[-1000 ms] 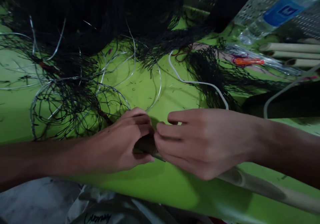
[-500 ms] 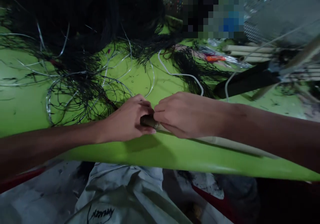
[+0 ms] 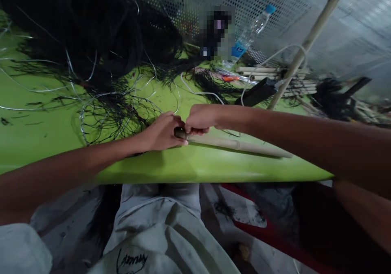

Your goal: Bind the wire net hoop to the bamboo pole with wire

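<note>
On the green table lies a pale bamboo stick [image 3: 229,142], its dark left end [image 3: 181,133] topped by a thin band or wire. My left hand [image 3: 161,132] is closed round that dark end, thumb below and fingers above. Just above the same end is my right hand [image 3: 200,118], its fingers curled tight over the stick; what they pinch is hidden. Black netting [image 3: 113,115] with clear line woven through it spreads beside my left hand, partly behind the wrist.
A large black mass of net [image 3: 91,29] fills the back left. Farther right are a white cord [image 3: 201,91], a black box-shaped object [image 3: 258,91], a slanting pole [image 3: 305,51], several bamboo sticks [image 3: 262,72] and a plastic bottle [image 3: 252,33]. The green table's edge [image 3: 171,178] runs before my lap.
My view has shifted, showing more of the back right. The right hand has turned and bunched into a tighter curl, uncovering more of the stick. My left hand keeps its hold.
</note>
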The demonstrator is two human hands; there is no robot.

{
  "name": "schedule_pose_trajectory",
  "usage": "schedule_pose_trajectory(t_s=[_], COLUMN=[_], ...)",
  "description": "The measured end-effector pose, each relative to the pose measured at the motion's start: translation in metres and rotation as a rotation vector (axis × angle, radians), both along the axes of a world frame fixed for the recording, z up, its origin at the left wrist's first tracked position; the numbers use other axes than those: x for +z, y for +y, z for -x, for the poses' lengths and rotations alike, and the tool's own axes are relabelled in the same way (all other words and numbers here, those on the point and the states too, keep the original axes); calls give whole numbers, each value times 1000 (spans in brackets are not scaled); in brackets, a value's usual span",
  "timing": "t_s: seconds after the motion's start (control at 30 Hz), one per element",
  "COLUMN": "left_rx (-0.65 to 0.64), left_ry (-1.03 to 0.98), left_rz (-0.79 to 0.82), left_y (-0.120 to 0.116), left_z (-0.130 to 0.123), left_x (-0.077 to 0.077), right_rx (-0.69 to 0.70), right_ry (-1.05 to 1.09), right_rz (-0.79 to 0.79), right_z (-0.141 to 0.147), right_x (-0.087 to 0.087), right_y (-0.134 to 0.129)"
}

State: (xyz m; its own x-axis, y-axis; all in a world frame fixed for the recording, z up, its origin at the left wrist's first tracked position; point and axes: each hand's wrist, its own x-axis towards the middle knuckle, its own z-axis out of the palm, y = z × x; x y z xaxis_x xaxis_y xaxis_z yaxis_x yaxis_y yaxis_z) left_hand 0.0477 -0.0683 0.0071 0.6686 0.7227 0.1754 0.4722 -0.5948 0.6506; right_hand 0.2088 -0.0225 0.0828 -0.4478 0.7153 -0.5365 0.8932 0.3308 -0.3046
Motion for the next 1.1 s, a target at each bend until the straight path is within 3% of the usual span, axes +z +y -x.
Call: schedule_pose_trajectory(t_s=[0.13,0.27,0.37,0.53,0.63,0.73,0.93,1.1], left_rx=[16,22,28,43,51,52,76,115], left_ry=[60,106,131,171,201,228,286,328], left_rz=[-22,-16,-1,-21,-44,-76,-111,-128], left_y=[0,-1,-2,-9,-13,-14,-17,-14], left_z=[1,1,0,1,0,-1,-2,1], left_x=[-1,2,5,9,9,8,12,12], right_rx=[147,241,190,-61,-104,-45,21,23], right_ry=[-55,73,137,106,47,35,7,2], right_rz=[114,-18,-213,-507,-537,-515,-498,-573], right_z=[-11,-36,-59,-94,-109,-118,-121,-124], right_x=[15,25,12,-23,-32,-34,-35,-35], right_y=[1,2,6,11,10,6,1,3])
